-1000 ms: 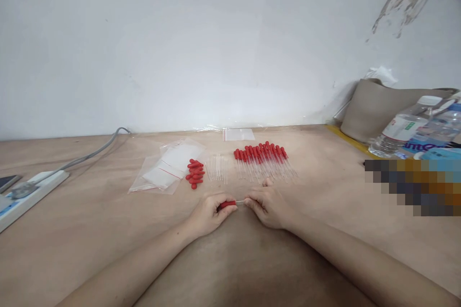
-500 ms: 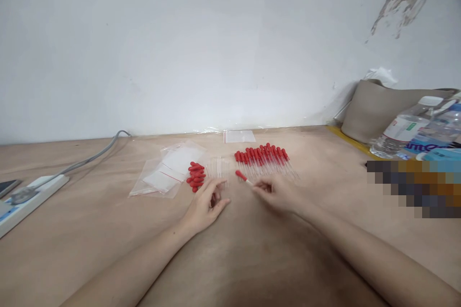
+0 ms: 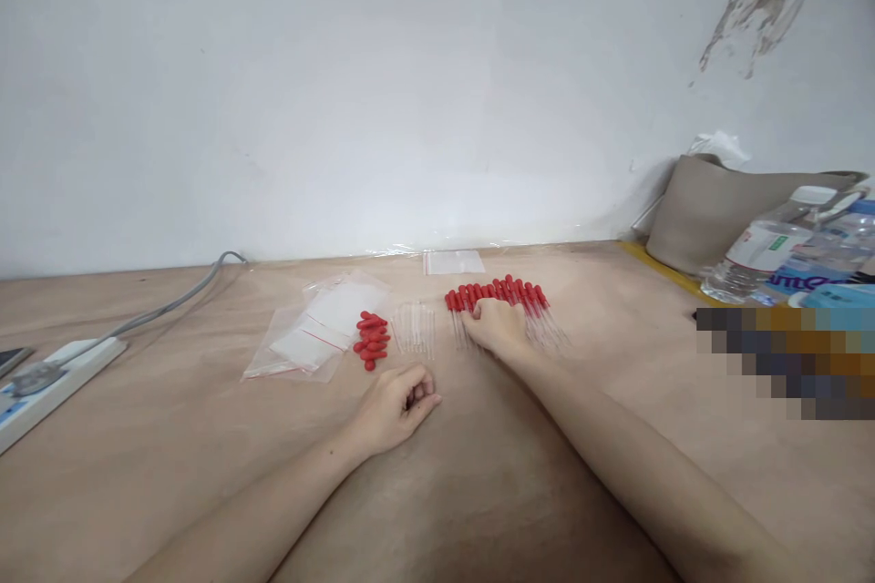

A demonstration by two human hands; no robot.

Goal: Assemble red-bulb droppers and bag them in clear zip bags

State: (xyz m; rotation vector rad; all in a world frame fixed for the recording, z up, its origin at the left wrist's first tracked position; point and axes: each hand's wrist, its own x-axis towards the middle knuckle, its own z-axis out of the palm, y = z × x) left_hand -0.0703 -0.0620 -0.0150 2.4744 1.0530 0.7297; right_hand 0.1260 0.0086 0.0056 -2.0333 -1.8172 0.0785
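My right hand (image 3: pixel 498 324) lies over a row of glass droppers with red bulbs (image 3: pixel 526 295) at the far middle of the wooden table (image 3: pixel 170 437); whether its fingers still hold a dropper is hidden. My left hand (image 3: pixel 400 403) rests on the table nearer to me, fingers loosely curled, holding nothing. Left of the row lie bare clear glass tubes (image 3: pixel 414 326), then a small pile of loose red rubber bulbs (image 3: pixel 371 338).
Clear zip bags (image 3: pixel 311 328) lie left of the bulbs, and another bag (image 3: pixel 453 260) lies by the wall. A white power strip (image 3: pixel 47 375) with a grey cable sits far left. A beige bag (image 3: pixel 711 205) and water bottles (image 3: pixel 762 248) stand at the right.
A second ago both hands held one dropper between them. My right hand then carried it away to the row of droppers; my left hand let go and settled on the table.
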